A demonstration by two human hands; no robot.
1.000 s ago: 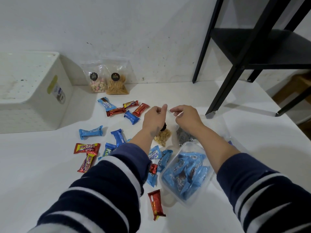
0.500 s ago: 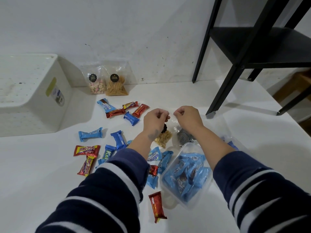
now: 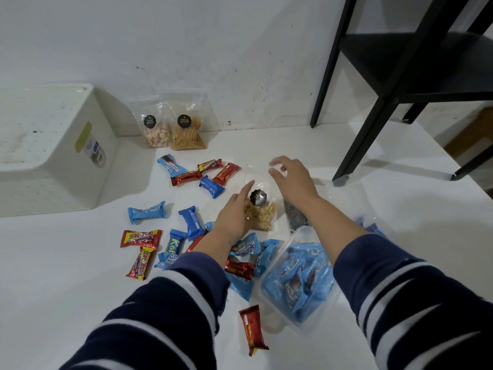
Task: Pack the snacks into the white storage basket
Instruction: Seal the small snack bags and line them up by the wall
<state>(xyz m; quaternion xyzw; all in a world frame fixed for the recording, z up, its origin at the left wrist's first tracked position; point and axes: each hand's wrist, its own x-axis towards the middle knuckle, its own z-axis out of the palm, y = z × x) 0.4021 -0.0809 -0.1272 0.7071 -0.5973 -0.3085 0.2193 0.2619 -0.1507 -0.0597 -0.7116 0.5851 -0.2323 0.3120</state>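
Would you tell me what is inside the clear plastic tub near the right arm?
The clear tub holds blue-wrapped snacks; what lies beneath them is hidden.

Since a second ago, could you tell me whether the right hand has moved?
Yes. The right hand has opened and let go of the nut bag, its fingers now spread above it, a little nearer the black shelf leg.

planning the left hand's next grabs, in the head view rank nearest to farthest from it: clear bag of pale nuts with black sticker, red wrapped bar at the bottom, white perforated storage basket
1. Clear bag of pale nuts with black sticker: touching the left hand, on its right.
2. Red wrapped bar: bottom centre, near the person.
3. White perforated storage basket: far left, upside down.
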